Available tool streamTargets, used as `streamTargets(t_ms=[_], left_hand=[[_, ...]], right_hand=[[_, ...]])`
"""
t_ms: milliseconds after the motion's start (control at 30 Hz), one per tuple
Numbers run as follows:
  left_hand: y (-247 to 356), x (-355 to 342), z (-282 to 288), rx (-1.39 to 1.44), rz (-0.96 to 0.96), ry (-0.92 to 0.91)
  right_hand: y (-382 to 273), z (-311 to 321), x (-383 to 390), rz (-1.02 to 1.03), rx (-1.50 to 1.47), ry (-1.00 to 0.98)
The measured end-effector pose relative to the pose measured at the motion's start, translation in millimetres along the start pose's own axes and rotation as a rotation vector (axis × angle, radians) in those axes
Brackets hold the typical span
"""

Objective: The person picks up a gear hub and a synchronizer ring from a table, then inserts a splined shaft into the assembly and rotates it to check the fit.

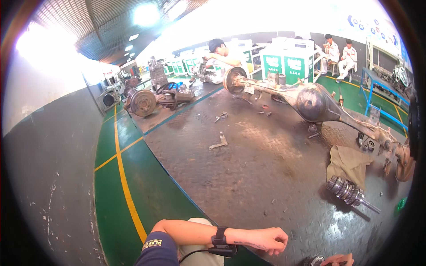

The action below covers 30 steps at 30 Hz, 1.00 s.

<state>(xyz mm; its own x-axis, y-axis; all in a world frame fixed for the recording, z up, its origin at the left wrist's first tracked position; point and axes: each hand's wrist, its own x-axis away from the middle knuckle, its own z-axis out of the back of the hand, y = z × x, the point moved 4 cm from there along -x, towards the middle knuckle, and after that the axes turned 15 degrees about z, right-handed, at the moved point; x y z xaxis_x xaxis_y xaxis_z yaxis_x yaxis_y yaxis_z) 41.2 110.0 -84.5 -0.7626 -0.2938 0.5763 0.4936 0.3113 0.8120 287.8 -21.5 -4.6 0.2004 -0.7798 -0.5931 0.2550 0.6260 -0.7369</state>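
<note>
My left hand point(271, 240) is above the near edge of the steel plate tabletop point(222, 177), its fingers curled in a loose fist with nothing seen in them. At the bottom edge of the picture, my right hand point(341, 260) is partly cut off, its fingers bent against a round toothed metal part point(316, 260). Only the top of that part shows. Farther right lies a gear shaft point(348, 193) with several stacked gears, its bare end pointing to the near right. Its upper end rests beside a tan cloth point(348, 165).
A large axle housing point(313, 103) spans the table's far side. A metal bracket point(218, 141) and small loose parts lie mid-table. A brake drum assembly point(143, 103) stands far left. Beyond it a person point(219, 53) leans over machinery; two seated people point(348, 57) are far right. Green floor point(146, 173) runs left.
</note>
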Motion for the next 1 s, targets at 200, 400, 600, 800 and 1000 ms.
streamTargets(t_ms=[200,400,600,800,1000], left_hand=[[6.5,1.0,1.7,-0.039,0.025,0.031],[0.6,-12.4,0.5,-0.020,0.024,-0.005],[12.1,-11.6,-2.4,-0.026,0.023,-0.069],[17.8,-9.2,-1.3,-0.010,0.119,-0.139],[23.0,-16.0,1.4,-0.088,0.200,-0.134]], right_hand=[[2.5,5.2,8.6,-0.018,-0.022,0.041],[8.1,9.5,14.5,-0.001,-0.101,0.055],[10.5,13.3,2.6,0.045,-0.102,-0.045],[18.0,6.9,-13.1,0.137,-0.039,-0.166],[36.8,16.1,-1.2,0.140,-0.100,-0.218]])
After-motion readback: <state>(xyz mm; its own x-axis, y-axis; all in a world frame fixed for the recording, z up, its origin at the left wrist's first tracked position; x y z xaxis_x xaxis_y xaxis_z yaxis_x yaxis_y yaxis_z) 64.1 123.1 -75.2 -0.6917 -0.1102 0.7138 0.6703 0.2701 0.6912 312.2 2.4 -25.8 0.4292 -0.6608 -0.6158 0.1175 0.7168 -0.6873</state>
